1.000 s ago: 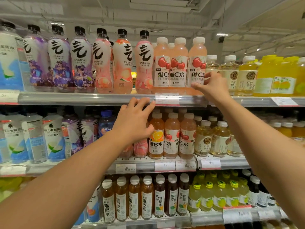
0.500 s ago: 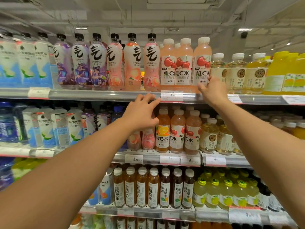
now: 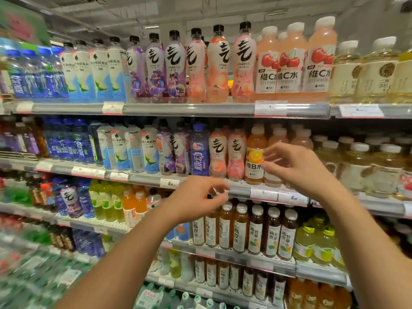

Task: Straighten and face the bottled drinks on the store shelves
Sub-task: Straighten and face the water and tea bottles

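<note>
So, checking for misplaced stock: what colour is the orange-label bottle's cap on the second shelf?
White, on the orange-label bottle, beside the right hand; head view.

the top shelf (image 3: 189, 109) in front of me carries blue bottles (image 3: 35, 74), white ones (image 3: 95, 72), purple (image 3: 156, 70), peach (image 3: 219, 65), cherry bottles (image 3: 289, 63) and pale tea (image 3: 376, 72). the second shelf (image 3: 240, 191) holds an orange bottle (image 3: 254, 157) beside peach ones. the third shelf (image 3: 231, 253) holds brown bottles (image 3: 240, 228).
</note>
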